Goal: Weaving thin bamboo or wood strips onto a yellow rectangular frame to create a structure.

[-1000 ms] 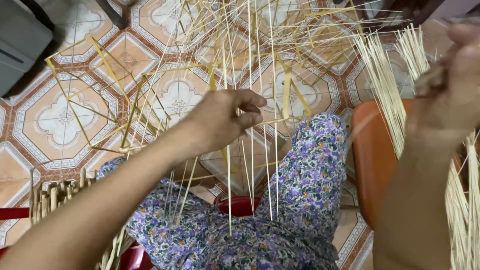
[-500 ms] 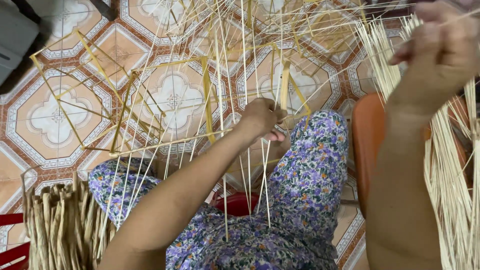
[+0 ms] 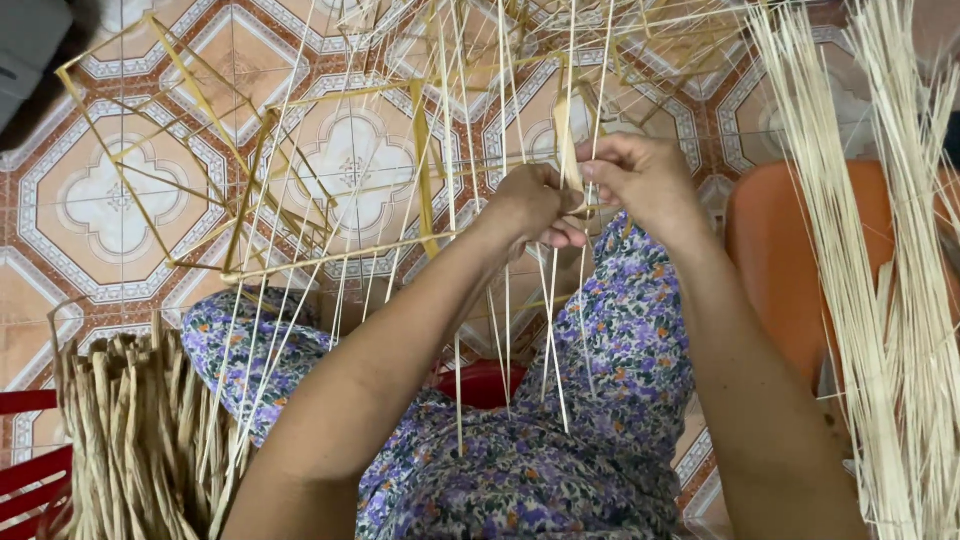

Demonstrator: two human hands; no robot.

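1. Right now both hands meet at the middle of a half-woven frame of thin pale strips (image 3: 440, 200), held up over the person's lap.
2. Her left hand (image 3: 530, 205) has its fingers curled together around a flat, wider strip (image 3: 567, 150) that stands almost upright; the knuckles face the floor tiles.
3. Her right hand (image 3: 640, 180) sits just beside it, touching, with thumb and fingertips pinched on that same wide strip near its lower end.
4. Loose thin strands hang down from the work between the two forearms and brush the purple floral dress (image 3: 560, 450).
5. Yellowish flat bands form an open angular cage on the left side of the frame, above the patterned tile floor (image 3: 110, 200).
6. A bundle of long pale straws (image 3: 880, 250) stands at the far right, in front of an orange seat (image 3: 790, 260).
7. At the lower left a woven basket of broader tan strips (image 3: 130, 440) rises beside her knee, with a red rack edge (image 3: 30, 470) next to it.
8. Something red (image 3: 480, 380) shows under her legs; I cannot tell what it is.
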